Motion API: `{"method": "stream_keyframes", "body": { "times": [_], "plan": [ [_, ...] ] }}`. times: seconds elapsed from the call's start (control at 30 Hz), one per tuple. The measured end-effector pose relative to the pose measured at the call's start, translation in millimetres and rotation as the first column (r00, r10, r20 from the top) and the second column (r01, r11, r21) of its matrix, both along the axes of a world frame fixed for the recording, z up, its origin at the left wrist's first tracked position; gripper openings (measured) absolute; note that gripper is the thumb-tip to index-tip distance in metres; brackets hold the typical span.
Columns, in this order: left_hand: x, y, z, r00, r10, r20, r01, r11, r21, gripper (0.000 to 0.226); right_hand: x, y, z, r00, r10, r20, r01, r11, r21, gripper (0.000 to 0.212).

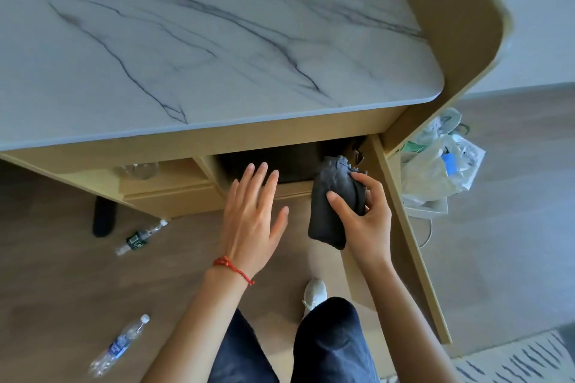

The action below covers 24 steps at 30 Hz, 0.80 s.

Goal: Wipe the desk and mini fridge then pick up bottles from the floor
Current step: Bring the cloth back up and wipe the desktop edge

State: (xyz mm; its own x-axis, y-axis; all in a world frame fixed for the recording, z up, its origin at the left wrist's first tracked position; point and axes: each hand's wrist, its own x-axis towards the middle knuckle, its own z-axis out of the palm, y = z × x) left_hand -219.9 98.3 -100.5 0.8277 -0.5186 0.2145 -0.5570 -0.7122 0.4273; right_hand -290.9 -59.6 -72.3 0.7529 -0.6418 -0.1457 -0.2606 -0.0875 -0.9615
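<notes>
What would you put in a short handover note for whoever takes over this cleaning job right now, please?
Left hand: open, empty, fingers spread before the dark mini fridge under the desk.
Right hand: holding the dark cloth beside the fridge.
Done: cannot tell from this view whether the desk top has been wiped; nothing lies on it.
Left: fridge wipe, then two bottles on the floor, green-labelled and blue-labelled.

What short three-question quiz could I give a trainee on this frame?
1. True or false: the right hand grips a dark cloth.
2. How many plastic bottles lie on the floor? A) one B) two C) four
3. Fill in: the left hand is open, with a red ___ on its wrist.

Key:
1. True.
2. B: the bottle with a dark label and the bottle with a blue label.
3. Bracelet.
</notes>
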Motion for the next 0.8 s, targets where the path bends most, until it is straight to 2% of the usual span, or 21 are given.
{"method": "stream_keyframes", "body": {
  "times": [0.3,0.5,0.8],
  "plan": [
    [26,10,72,0.997,-0.052,0.057,0.053,0.998,-0.018,0.051,13,6,61,0.996,-0.053,0.069,0.058,0.996,-0.061,0.041],
    [54,8,90,0.99,-0.1,0.103,0.097,0.995,0.027,0.051,33,-6,84,0.985,-0.105,0.136,0.111,0.993,-0.039,0.039],
    [110,-41,94,0.994,0.018,0.107,-0.029,0.994,0.102,0.053,100,-87,84,0.998,-0.015,0.061,0.02,0.997,-0.073,0.04]
  ]
}}
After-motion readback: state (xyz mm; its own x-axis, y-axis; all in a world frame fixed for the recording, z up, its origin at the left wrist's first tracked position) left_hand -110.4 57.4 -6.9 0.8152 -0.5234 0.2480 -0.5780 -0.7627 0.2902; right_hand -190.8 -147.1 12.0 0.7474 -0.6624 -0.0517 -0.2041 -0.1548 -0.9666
